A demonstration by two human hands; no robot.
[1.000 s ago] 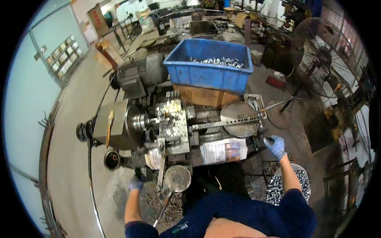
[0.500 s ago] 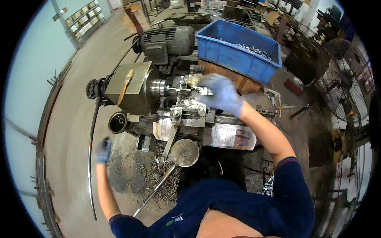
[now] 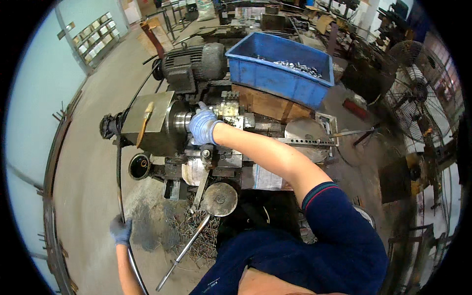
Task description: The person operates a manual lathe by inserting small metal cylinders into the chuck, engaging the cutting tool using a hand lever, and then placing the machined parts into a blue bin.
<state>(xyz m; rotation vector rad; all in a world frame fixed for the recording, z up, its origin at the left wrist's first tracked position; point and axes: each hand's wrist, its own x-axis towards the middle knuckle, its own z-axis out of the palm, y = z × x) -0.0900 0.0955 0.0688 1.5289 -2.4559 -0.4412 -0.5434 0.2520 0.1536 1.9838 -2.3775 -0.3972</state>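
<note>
A small metal lathe (image 3: pixel 162 123) stands in front of me, with a grey motor (image 3: pixel 194 61) behind it. My right hand (image 3: pixel 202 125), in a blue glove, reaches across and rests at the lathe's chuck, next to the tool block (image 3: pixel 230 110); whether it holds a part is hidden. My left hand (image 3: pixel 120 230), also gloved, is down at the lower left, closed around a long dark curved lever (image 3: pixel 118 182) that rises to the lathe's left end.
A blue crate (image 3: pixel 275 73) of small metal parts sits on a wooden box behind the lathe. A round handwheel (image 3: pixel 220 199) with a long rod and metal swarf (image 3: pixel 196 231) lie below. A floor fan (image 3: pixel 418 101) stands at the right.
My right hand moved from the right side of the machine across to the chuck. My left hand dropped from the handwheel area down left onto the long lever.
</note>
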